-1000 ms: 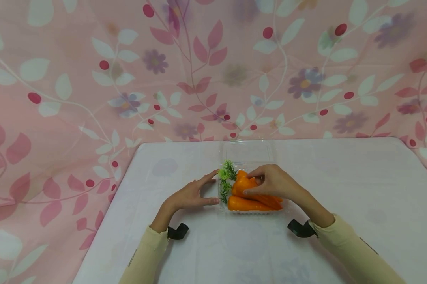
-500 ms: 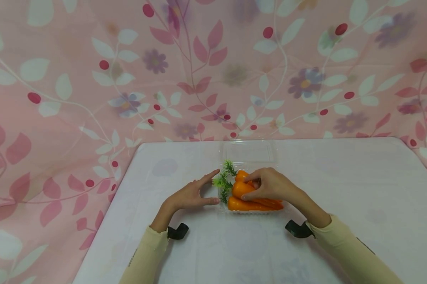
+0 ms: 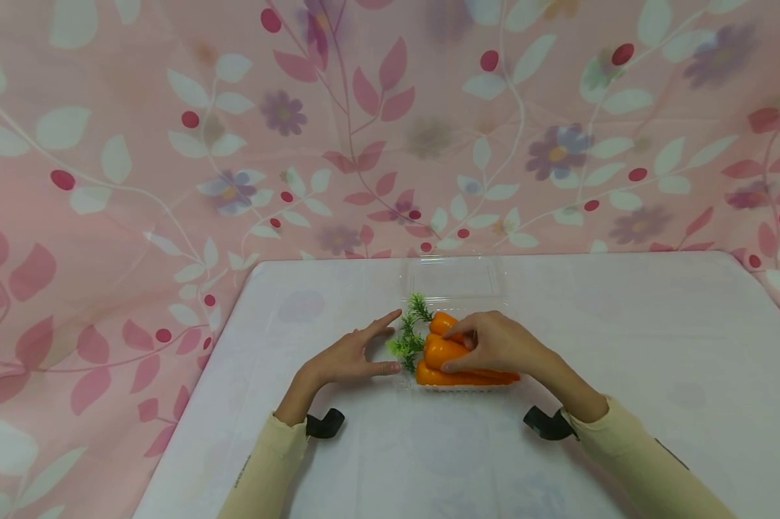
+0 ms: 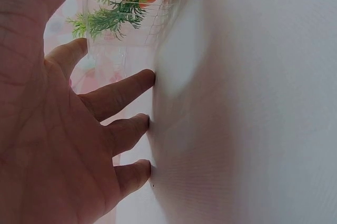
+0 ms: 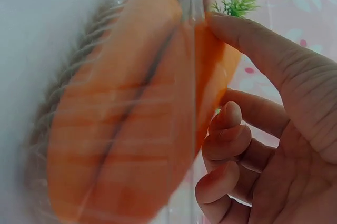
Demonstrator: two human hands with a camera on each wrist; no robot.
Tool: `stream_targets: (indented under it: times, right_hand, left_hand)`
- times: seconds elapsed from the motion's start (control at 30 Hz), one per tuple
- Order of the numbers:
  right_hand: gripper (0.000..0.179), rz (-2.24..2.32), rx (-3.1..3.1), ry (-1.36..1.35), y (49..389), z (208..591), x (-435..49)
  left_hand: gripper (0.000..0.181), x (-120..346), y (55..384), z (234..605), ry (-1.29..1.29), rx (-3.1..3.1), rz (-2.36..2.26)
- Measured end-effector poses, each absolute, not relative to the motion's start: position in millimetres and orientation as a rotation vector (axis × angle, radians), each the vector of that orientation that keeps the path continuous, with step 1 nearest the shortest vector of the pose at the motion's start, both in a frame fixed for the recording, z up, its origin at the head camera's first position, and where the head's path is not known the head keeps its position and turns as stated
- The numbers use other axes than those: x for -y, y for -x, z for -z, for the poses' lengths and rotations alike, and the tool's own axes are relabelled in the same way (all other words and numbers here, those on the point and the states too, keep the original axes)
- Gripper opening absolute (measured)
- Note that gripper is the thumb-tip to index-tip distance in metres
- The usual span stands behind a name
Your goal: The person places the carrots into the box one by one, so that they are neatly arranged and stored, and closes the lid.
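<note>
In the head view a clear plastic box point(image 3: 461, 388) holds several orange carrots side by side, their leafy green tops point(image 3: 408, 335) hanging over its left rim. My right hand point(image 3: 503, 344) pinches the middle carrot point(image 3: 440, 352) between thumb and fingers. A front carrot point(image 3: 431, 373) lies along the near wall, and a back carrot point(image 3: 442, 322) is partly covered by that hand. At the box's left side my left hand point(image 3: 344, 358) has its fingers spread, thumb and index at the rim. The left wrist view shows its other fingertips point(image 4: 145, 78) resting on the tabletop.
The box's clear lid point(image 3: 455, 277) lies folded back behind it, close to the far edge of the white-covered table point(image 3: 623, 317). A pink floral curtain point(image 3: 377, 144) hangs behind. Dark curved mounts point(image 3: 548, 424) stick out at both wrists.
My right hand has shifted slightly toward the near side with the middle carrot, now lying closer to the front carrot. Its green top has swung nearer too. The left hand stays put.
</note>
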State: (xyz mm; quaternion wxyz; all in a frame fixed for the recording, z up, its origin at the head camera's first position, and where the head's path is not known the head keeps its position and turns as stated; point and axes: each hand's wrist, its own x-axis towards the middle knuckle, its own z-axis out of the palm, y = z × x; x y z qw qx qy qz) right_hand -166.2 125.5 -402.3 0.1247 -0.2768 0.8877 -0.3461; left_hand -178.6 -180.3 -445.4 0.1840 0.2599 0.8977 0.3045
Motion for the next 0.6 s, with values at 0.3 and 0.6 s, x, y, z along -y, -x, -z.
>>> stream_targets:
  times: [0.3,0.6]
  right_hand:
    - [0.050,1.073,-2.639,0.736,171,394,-146]
    - [0.040,1.151,-2.768,0.646,181,390,-179]
  left_hand:
    - [0.092,179,179,443,-0.737,-2.523,-0.856]
    - [0.090,183,181,440,-0.751,-2.461,-0.904]
